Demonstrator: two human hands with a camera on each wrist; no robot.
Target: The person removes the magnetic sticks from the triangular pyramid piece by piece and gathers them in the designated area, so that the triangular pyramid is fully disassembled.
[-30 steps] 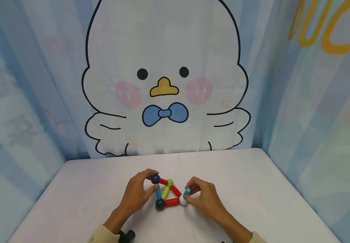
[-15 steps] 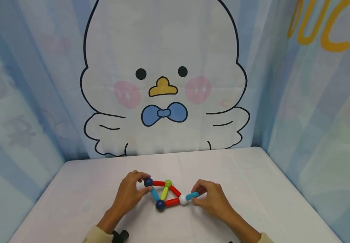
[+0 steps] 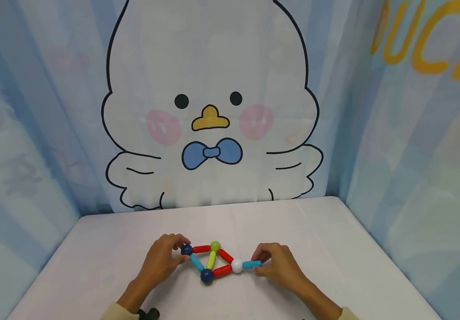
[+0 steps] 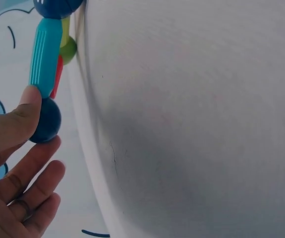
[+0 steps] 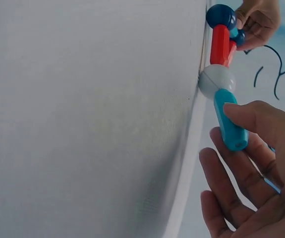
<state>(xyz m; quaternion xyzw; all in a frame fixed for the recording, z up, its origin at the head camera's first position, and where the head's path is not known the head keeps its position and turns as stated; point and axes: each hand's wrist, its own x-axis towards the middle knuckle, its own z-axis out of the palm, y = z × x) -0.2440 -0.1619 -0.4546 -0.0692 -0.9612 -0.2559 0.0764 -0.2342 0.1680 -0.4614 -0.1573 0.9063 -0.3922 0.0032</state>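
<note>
Colored rods and balls are joined into a flat frame on the table. Between thumb and fingers, my left hand pinches the far-left dark blue ball. A light blue rod runs from it to the nearer dark blue ball; a red rod links it to the green ball. A lime rod crosses the middle. Two more red rods meet at the white ball. From that ball a second light blue rod points right, and my right hand pinches its outer end.
The frame lies on a white-covered table. Behind it hangs a curtain with a cartoon duck, and printed curtains flank both sides. A dark object shows by the left sleeve.
My left hand has drawn its blue ball leftward, spreading the left part of the frame. The right-hand light blue rod has swung from upright down to lie outward to the right.
</note>
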